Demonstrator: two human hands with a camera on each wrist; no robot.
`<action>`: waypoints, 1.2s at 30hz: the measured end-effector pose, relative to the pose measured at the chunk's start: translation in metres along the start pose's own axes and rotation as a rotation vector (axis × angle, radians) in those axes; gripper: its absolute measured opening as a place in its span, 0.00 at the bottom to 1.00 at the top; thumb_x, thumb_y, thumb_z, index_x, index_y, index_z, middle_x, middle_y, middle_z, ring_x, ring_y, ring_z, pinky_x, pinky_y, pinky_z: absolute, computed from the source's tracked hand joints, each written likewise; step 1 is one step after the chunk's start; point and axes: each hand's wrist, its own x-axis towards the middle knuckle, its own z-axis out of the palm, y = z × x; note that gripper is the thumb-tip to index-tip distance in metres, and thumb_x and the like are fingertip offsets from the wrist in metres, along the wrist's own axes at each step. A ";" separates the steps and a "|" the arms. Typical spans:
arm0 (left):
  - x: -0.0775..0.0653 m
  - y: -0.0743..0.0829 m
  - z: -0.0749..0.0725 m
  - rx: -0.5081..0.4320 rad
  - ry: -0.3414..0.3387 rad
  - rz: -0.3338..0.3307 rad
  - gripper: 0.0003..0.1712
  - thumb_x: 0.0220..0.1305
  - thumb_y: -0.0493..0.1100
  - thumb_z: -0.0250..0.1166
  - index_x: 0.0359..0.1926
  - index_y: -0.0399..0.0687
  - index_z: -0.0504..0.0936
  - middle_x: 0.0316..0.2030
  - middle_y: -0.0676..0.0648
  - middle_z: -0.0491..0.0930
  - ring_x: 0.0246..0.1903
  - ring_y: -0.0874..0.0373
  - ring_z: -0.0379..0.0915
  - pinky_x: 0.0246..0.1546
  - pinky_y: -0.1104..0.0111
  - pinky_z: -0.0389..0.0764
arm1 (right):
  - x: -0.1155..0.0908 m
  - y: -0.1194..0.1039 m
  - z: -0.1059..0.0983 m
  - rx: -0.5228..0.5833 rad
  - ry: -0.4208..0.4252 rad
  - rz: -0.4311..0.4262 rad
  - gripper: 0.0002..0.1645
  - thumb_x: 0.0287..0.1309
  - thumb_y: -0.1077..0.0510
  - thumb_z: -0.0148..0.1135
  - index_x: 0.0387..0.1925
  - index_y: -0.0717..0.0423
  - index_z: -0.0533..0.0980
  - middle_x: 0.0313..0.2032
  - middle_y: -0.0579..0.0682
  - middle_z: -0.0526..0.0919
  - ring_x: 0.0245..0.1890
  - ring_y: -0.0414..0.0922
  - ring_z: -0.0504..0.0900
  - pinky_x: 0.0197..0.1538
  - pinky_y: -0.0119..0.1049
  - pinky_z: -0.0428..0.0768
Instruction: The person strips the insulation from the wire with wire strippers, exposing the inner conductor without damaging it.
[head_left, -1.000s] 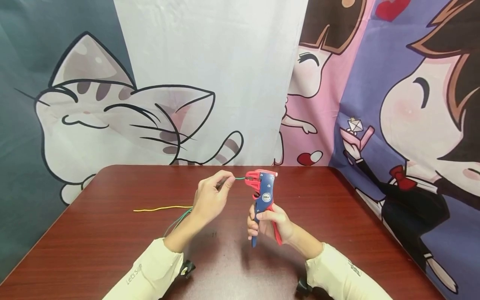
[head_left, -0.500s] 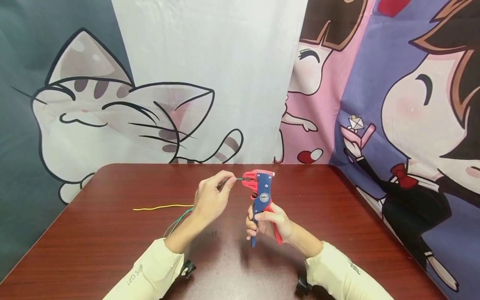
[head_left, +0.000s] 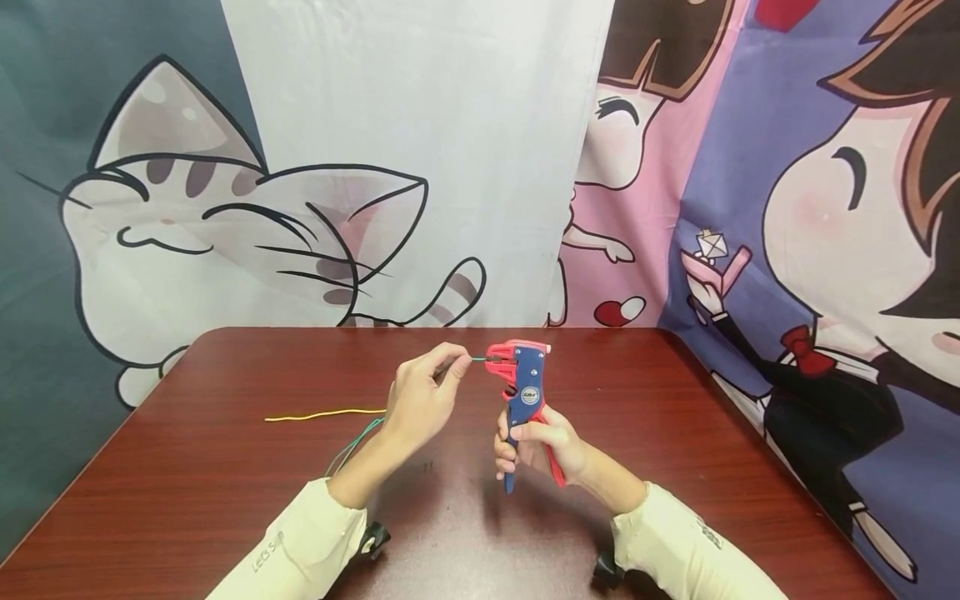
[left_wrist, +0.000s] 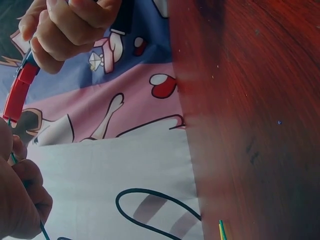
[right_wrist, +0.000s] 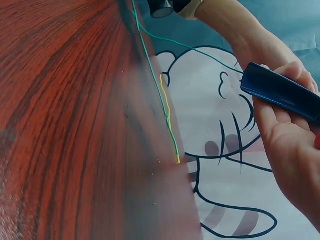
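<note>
My right hand [head_left: 543,446] grips the handles of a blue and red wire stripper [head_left: 529,383], held upright above the table. The stripper's red head points left, toward my left hand [head_left: 423,396], which pinches a thin green wire [head_left: 478,359]. That wire's end runs into the mouth of the red head; how deep it sits is hidden. In the left wrist view the wire [left_wrist: 44,230] also trails out below the fingers. A blue handle [right_wrist: 277,91] lies across the right palm in the right wrist view.
A brown wooden table [head_left: 225,475] lies beneath both hands. On it are a yellow wire [head_left: 322,414] and a green wire [right_wrist: 150,65], partly behind the left forearm. A cartoon-printed cloth [head_left: 450,125] hangs along the table's far and right sides.
The stripper has shifted very slightly left toward the left hand, and less green wire shows between them. The head view has tilted a little. Both hands keep their hold.
</note>
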 end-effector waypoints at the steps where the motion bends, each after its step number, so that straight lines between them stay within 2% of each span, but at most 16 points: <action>1: 0.000 0.000 0.000 -0.002 0.000 0.000 0.09 0.70 0.55 0.61 0.38 0.60 0.84 0.19 0.60 0.67 0.20 0.65 0.61 0.18 0.66 0.62 | 0.000 0.000 0.000 -0.004 0.003 0.000 0.11 0.64 0.65 0.39 0.42 0.57 0.69 0.28 0.48 0.74 0.29 0.42 0.76 0.45 0.40 0.80; 12: 0.000 -0.001 0.000 -0.054 0.000 0.015 0.05 0.70 0.48 0.63 0.39 0.56 0.84 0.20 0.59 0.68 0.21 0.63 0.63 0.20 0.66 0.63 | 0.000 0.001 0.003 0.003 0.032 0.001 0.12 0.63 0.65 0.38 0.39 0.54 0.70 0.26 0.47 0.74 0.26 0.41 0.75 0.41 0.37 0.81; 18: 0.000 -0.004 0.000 -0.068 -0.019 0.014 0.04 0.70 0.49 0.63 0.39 0.58 0.83 0.19 0.58 0.65 0.20 0.62 0.61 0.19 0.67 0.61 | 0.000 -0.001 0.004 0.032 0.011 0.004 0.12 0.65 0.64 0.38 0.40 0.54 0.70 0.27 0.47 0.74 0.27 0.41 0.75 0.41 0.37 0.80; 22: 0.000 -0.004 -0.001 -0.071 -0.031 0.014 0.03 0.68 0.49 0.65 0.39 0.59 0.82 0.18 0.58 0.64 0.19 0.63 0.61 0.19 0.67 0.62 | -0.001 -0.002 0.005 0.026 0.011 0.018 0.11 0.64 0.65 0.39 0.38 0.53 0.70 0.25 0.47 0.72 0.26 0.40 0.73 0.39 0.36 0.80; 27: 0.001 -0.007 -0.001 -0.120 -0.042 0.027 0.05 0.69 0.48 0.65 0.39 0.54 0.82 0.17 0.57 0.63 0.18 0.62 0.60 0.19 0.69 0.62 | -0.001 -0.003 0.010 0.020 0.037 0.046 0.11 0.62 0.66 0.41 0.35 0.53 0.70 0.23 0.48 0.67 0.23 0.41 0.70 0.39 0.38 0.81; 32: 0.003 -0.007 0.000 -0.233 -0.058 -0.015 0.03 0.67 0.43 0.66 0.38 0.50 0.83 0.16 0.56 0.63 0.16 0.62 0.56 0.19 0.70 0.60 | -0.001 -0.003 0.013 0.053 0.054 0.048 0.12 0.63 0.67 0.39 0.36 0.53 0.70 0.23 0.47 0.68 0.22 0.41 0.69 0.39 0.38 0.82; 36: 0.004 -0.006 -0.001 -0.274 -0.076 -0.062 0.03 0.67 0.43 0.66 0.38 0.51 0.83 0.16 0.55 0.64 0.18 0.62 0.55 0.20 0.70 0.60 | -0.001 -0.002 0.013 0.062 0.059 0.037 0.12 0.64 0.67 0.39 0.36 0.52 0.70 0.22 0.47 0.68 0.22 0.40 0.69 0.35 0.34 0.81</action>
